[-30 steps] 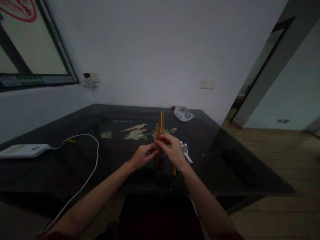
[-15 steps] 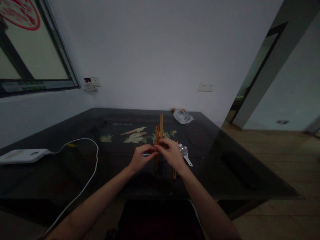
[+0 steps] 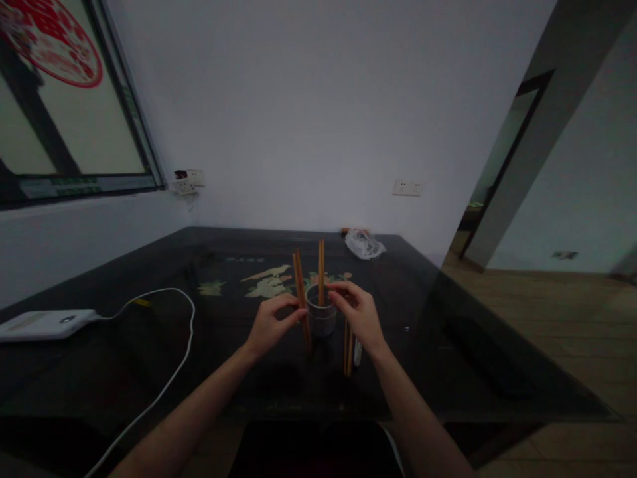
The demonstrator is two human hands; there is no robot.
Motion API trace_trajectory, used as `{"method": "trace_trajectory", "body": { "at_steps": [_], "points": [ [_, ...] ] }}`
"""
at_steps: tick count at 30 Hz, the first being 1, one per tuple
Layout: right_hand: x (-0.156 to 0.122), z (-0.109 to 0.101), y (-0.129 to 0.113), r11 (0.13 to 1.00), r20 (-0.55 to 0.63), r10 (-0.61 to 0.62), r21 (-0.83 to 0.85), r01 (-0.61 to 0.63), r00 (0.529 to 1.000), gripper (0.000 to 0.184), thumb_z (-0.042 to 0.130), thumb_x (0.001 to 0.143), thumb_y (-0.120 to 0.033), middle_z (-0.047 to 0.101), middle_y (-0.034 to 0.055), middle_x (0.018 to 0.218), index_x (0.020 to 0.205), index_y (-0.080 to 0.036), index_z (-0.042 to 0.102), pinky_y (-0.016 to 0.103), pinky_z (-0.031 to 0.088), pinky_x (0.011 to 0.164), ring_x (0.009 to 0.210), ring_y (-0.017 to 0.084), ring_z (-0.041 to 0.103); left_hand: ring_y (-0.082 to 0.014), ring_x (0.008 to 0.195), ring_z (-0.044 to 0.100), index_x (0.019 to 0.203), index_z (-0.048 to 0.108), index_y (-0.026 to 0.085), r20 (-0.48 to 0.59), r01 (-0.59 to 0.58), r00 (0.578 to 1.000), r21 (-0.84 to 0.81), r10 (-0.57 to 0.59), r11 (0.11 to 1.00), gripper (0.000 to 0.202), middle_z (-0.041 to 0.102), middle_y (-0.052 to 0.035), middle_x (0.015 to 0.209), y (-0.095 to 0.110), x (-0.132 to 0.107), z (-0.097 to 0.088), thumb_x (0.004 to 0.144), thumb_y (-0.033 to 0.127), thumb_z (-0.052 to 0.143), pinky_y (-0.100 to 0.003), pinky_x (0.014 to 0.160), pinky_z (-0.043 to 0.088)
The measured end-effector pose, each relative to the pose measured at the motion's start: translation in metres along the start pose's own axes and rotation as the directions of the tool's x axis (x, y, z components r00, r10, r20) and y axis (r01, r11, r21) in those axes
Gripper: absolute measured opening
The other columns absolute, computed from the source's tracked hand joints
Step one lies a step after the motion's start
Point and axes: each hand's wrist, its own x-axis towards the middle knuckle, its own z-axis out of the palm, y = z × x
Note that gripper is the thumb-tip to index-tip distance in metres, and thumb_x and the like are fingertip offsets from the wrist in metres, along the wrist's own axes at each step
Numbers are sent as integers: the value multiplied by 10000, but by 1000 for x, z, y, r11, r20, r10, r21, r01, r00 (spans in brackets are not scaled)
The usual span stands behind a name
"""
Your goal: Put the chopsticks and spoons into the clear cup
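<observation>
Upright but leaning a little left, a few wooden chopsticks point(image 3: 300, 279) are pinched between the thumb and fingers of my left hand point(image 3: 273, 324). Beside them stands a grey cup point(image 3: 321, 322) with other chopsticks point(image 3: 322, 265) upright in it. My right hand point(image 3: 359, 315) is at the cup's right rim, fingers half curled, thumb and fingertips slightly apart. Nothing shows in it; whether it touches the cup I cannot tell. Below that hand, more chopsticks point(image 3: 347, 355) lie on the table beside a spoon point(image 3: 357, 353), partly hidden by the hand.
The dark, glossy table point(image 3: 223, 372) carries a floral bird picture. At the left lies a white device point(image 3: 47, 325) with a white cable point(image 3: 192, 325) looping to the front edge. A crumpled plastic bag point(image 3: 365, 244) sits at the back, near the wall. A dark flat object point(image 3: 488, 355) is at the right.
My hands have drawn apart. The left has moved the chopsticks left of the cup, the right has gone to the cup's rim, and the cup now shows. The view has tilted up slightly.
</observation>
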Motion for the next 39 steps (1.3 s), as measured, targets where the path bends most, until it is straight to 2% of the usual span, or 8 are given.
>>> {"method": "trace_trajectory", "body": {
  "at_steps": [5,9,12,16,22,27,34,39],
  "points": [
    [4,-16,31,998,-111,2,-65,-9,994,357,634,769,-374,625,65,906,1065,-176,611,306,480,736,844,190,588,-182,764,646,749,685,149,-175,25,983,-124,-47,992,217,697,-49,767,12,26,-19,730,365,678,-287,728,523],
    [3,-15,50,985,-50,28,-167,-36,998,597,714,683,-373,598,90,1049,1216,-195,513,367,471,811,975,227,563,-164,738,645,790,690,144,-334,11,937,-280,-108,960,272,696,-40,765,24,62,-23,721,406,675,-262,703,526],
    [1,-13,58,969,37,116,-222,-105,993,730,776,606,-346,586,110,1123,1251,-178,478,398,450,880,1049,248,550,-165,757,645,818,692,137,-379,-25,921,-298,-94,954,293,705,-47,795,21,90,-14,705,408,685,-263,725,518],
    [-2,-11,68,945,93,216,-269,-184,972,793,821,534,-300,599,112,1133,1237,-169,479,411,422,937,1080,257,557,-168,731,637,783,690,123,-283,39,954,-213,-100,976,307,701,-52,772,-4,110,6,692,416,682,-272,720,506],
    [-4,-4,74,941,156,266,-254,-221,951,742,825,536,-245,597,107,1156,1196,-178,492,393,434,920,1079,245,565,-175,698,628,759,681,127,-145,158,975,-70,-167,985,314,694,-57,747,-38,100,23,699,434,653,-269,663,484],
    [-4,-2,67,941,164,267,-259,-220,949,671,811,558,-223,616,106,1084,1149,-131,508,363,444,886,1008,230,584,-171,664,618,727,672,135,-44,190,981,37,-189,981,289,684,-51,712,-42,92,26,708,421,632,-257,613,459],
    [-3,-2,72,943,171,301,-200,-266,938,694,807,568,-222,611,89,1093,1176,-155,480,349,451,868,996,216,584,-169,673,613,721,671,139,69,204,975,113,-212,972,269,681,-47,708,-42,88,29,729,398,598,-257,619,447],
    [-4,-2,76,942,171,301,-210,-264,938,718,810,564,-253,618,84,1065,1190,-161,471,360,456,853,978,218,588,-171,662,606,716,666,132,112,225,965,97,-235,970,266,673,-53,703,-42,87,28,723,386,586,-257,604,435]
  ]
}}
